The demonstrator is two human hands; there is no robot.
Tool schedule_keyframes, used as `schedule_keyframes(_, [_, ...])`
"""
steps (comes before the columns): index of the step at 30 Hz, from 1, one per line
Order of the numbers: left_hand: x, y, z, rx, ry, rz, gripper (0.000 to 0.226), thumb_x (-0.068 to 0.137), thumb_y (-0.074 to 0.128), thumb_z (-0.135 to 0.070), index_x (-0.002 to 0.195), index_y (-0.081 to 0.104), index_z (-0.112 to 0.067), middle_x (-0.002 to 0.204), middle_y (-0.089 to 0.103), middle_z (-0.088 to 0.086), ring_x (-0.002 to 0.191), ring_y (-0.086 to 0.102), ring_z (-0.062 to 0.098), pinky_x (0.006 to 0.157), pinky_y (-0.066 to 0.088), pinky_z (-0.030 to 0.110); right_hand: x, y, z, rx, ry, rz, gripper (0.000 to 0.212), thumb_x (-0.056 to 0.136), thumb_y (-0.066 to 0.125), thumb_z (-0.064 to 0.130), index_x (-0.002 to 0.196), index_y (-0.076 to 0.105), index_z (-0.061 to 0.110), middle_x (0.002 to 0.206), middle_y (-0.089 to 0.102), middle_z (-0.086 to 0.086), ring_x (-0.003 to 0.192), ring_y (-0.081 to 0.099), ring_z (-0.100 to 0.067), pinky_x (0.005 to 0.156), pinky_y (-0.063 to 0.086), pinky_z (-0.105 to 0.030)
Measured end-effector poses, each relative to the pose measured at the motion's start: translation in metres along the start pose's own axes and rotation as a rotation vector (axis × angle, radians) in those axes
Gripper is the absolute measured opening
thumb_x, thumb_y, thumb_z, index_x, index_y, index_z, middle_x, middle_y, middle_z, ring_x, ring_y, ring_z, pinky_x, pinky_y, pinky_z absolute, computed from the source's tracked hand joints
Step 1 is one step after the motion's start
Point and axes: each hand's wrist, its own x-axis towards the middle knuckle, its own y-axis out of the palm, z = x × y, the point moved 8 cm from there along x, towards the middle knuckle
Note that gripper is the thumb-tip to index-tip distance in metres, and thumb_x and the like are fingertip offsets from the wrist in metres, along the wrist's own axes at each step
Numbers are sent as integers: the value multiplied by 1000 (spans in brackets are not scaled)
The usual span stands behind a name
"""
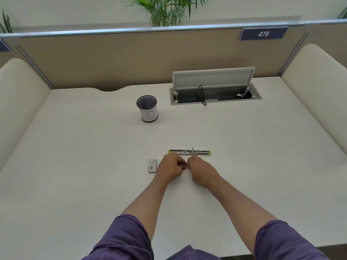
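A small grey cardboard box with a printed label (pixel 152 166) lies flat on the white desk (pixel 84 166), just left of the left hand (pixel 170 168), whose fingers curl inward. Just beyond the knuckles, a long chrome stapler with lime-green ends (pixel 189 152) lies opened flat. The right hand (pixel 201 170) nearly meets the left, fingers curled too; whether either hand pinches anything cannot be told.

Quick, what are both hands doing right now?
Left hand: fingers curled; any hold cannot be told.
Right hand: fingers curled; any hold cannot be told.
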Motion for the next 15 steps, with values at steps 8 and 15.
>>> schedule_keyframes(8, [1,5,-11,188,68,49,11,86,73,-20,92,82,-22,92,70,-5,90,65,15,79,51,29,-7,-14,-55,625,333,-203,15,94,59,8,81,63,16,79,65,7,75,59,-15,66,42,-23])
schedule_keyframes(15, [4,10,-23,363,75,53,14,90,66,-22,98,78,-23,103,70,-1,97,65,24,77,50,31,-12,-11,-60,768,353,-241,16,92,61,8,82,67,17,79,68,5,70,64,-14,69,50,-26])
